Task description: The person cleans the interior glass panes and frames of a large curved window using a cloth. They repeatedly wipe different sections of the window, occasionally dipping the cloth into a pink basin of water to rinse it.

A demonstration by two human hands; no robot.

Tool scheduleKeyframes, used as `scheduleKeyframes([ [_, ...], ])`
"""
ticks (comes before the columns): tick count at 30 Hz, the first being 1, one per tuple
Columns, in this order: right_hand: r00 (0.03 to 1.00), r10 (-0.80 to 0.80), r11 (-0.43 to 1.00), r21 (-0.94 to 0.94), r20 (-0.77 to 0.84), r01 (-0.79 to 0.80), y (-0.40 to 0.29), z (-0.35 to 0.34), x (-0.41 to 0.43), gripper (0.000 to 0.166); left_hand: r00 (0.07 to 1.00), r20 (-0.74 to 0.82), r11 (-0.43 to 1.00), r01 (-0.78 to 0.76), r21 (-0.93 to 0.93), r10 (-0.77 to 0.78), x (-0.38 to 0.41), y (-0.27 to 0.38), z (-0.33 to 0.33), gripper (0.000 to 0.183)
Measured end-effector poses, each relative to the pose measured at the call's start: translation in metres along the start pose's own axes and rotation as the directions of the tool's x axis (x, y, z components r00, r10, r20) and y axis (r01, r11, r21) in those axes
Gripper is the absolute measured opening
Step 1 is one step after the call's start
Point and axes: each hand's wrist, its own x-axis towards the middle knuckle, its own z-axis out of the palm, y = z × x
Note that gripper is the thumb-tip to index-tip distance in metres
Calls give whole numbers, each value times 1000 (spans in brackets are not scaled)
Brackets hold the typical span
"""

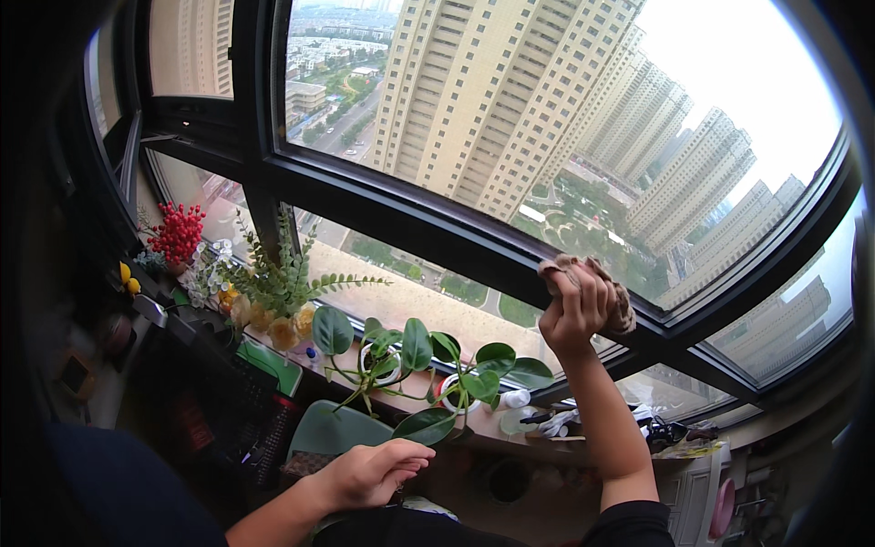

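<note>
A bunched brown cloth [621, 311] is gripped in my right hand [580, 308], pressed against the dark horizontal window frame [424, 215] near its right-hand corner. Above that bar is a large glass pane [478, 102], with tall apartment blocks outside. My left hand [376, 472] holds nothing I can see; its fingers are loosely curled and held together, close below a large green leaf [427, 425]. Two potted leafy plants stand on the sill between my hands and the lower panes, one in a white pot [383, 368].
Artificial flowers and red berries [176, 232] crowd the sill's left end. Below them are a dark keyboard [263, 437] and a green board [273, 366]. White bottles [516, 398] and assorted items line the sill to the right. A pink basin [722, 507] is at lower right.
</note>
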Motion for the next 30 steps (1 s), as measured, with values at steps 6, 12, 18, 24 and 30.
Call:
scheduleKeyframes([
  [6,993,-94,972,211,-72,107,-127,99,88,17,944,-239,970,197,-145,-227,-71,-13,8,36],
  [12,987,-32,953,294,-159,78,-256,205,170,8,836,-489,959,283,-7,-250,-115,-8,3,31],
  [18,954,-162,923,302,-251,237,-253,206,162,12,784,-541,923,383,38,-303,-163,-3,-6,27],
  [24,846,-522,847,49,-106,529,-97,98,70,22,847,-447,944,329,13,-289,-158,-10,8,28],
  [30,795,-555,807,-71,247,586,56,-28,-19,16,928,-276,956,281,83,-249,-131,-10,39,26],
])
